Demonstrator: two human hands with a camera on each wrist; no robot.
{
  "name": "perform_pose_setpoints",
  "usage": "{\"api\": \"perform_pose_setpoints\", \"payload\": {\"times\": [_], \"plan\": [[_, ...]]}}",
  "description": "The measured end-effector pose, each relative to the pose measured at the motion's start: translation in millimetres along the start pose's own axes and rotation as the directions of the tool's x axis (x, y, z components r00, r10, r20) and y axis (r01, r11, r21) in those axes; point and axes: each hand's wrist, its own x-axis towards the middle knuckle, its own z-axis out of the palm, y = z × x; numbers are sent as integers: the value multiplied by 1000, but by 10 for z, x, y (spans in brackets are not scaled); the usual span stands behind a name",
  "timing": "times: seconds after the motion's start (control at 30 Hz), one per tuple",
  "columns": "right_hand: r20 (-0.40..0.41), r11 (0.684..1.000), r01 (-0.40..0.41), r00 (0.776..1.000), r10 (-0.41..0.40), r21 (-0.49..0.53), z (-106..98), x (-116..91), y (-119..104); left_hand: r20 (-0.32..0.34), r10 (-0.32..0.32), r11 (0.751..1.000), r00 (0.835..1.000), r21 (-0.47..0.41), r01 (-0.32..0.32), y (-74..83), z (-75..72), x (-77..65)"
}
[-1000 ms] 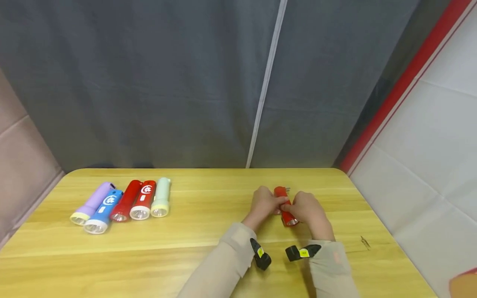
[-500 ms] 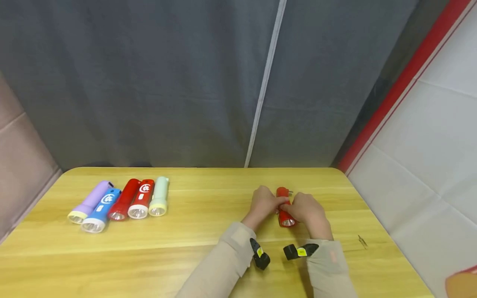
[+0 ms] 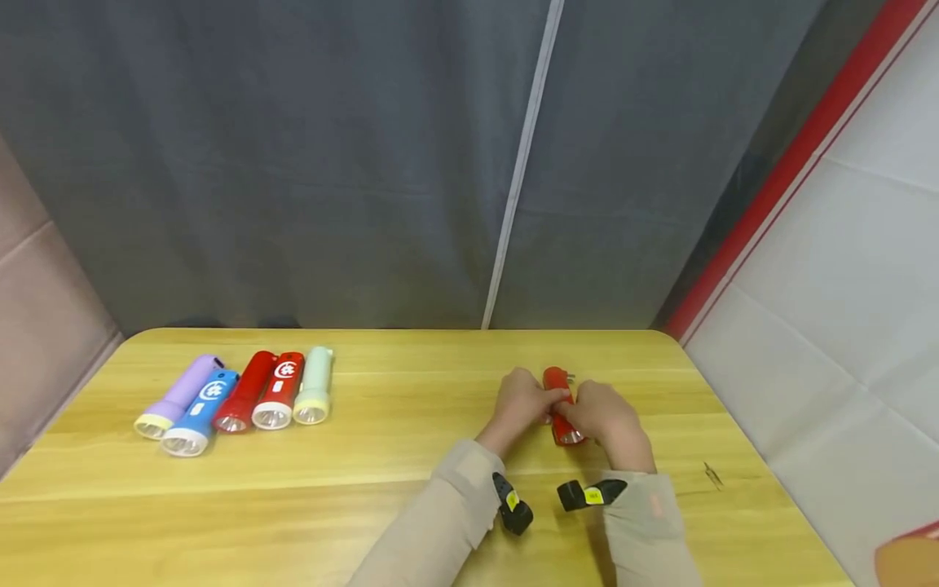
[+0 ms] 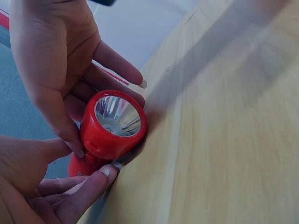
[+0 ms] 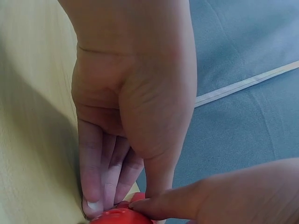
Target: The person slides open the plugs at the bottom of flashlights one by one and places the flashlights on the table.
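Note:
Between my two hands is a red flashlight (image 3: 555, 379), on or just above the table at right of centre, its lens end toward me. Metal plug prongs stick out near its far end. My left hand (image 3: 517, 410) pinches the body from the left, thumb on top, with fingertips beneath in the left wrist view. From the other side my right hand (image 3: 607, 414) grips it near the head, its fingers curving around the side. The left wrist view shows the silvery reflector (image 4: 117, 116) facing the camera. Only a red piece of the flashlight (image 5: 120, 217) shows in the right wrist view.
At the table's left lie several flashlights side by side: purple (image 3: 180, 394), blue (image 3: 204, 408), dark red (image 3: 251, 390), red with a white rim (image 3: 282, 385) and pale green (image 3: 315, 383). A grey curtain (image 3: 330, 163) hangs behind the wooden table (image 3: 293, 514).
The red flashlight has turned a little back and forth between the hands, its lens end swinging left, then slightly right. Both hands stay almost in place.

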Motion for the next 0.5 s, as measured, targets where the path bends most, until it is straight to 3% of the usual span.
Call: {"api": "perform_pose_setpoints", "payload": {"times": [0.5], "plan": [[15, 1000, -21, 1000, 21, -20, -23, -9, 2, 39, 3, 998, 999, -64, -1, -28, -48, -56]]}}
